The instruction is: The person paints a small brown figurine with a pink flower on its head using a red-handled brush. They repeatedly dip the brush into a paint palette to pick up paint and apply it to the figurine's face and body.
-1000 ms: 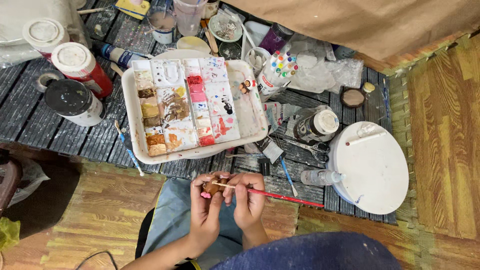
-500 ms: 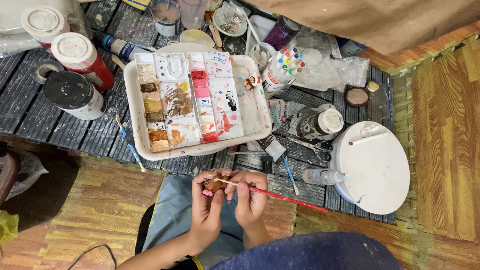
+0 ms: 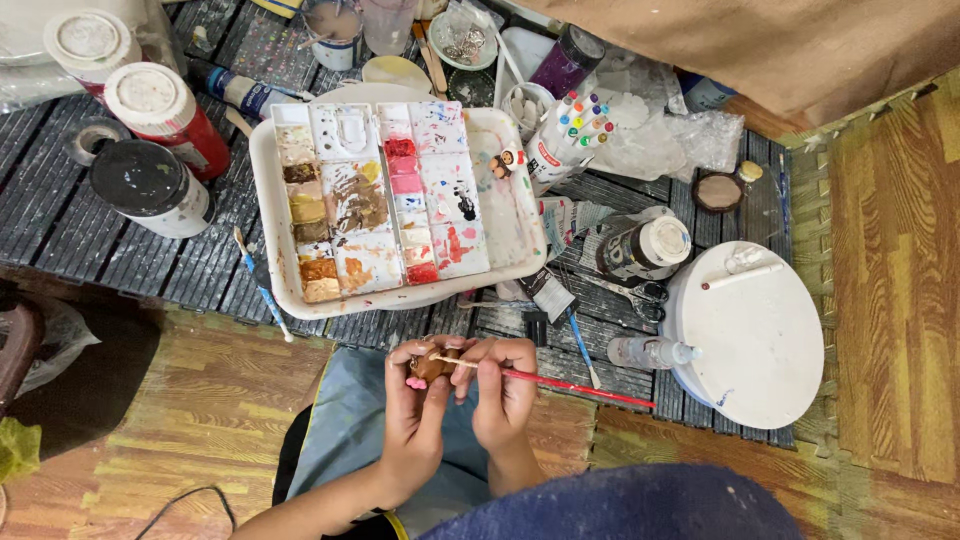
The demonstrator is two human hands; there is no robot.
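A red paint jar with a white lid point(image 3: 160, 110) stands at ten o'clock, just above a white jar with a black lid point(image 3: 150, 187). At two o'clock of the palette stands a white bottle with a red-and-white label point(image 3: 562, 140); a dark jar with a white cap point(image 3: 645, 247) lies at three o'clock.

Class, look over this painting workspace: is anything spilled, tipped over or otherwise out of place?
One thing: a small clear bottle lies on its side beside the round white board. Dried paint specks cover the dark slatted tabletop. Nothing looks freshly spilled.

Bare forearms, blue apron point(image 3: 350, 440) (paint-free), yellow-edged dark sleeve point(image 3: 385, 525).
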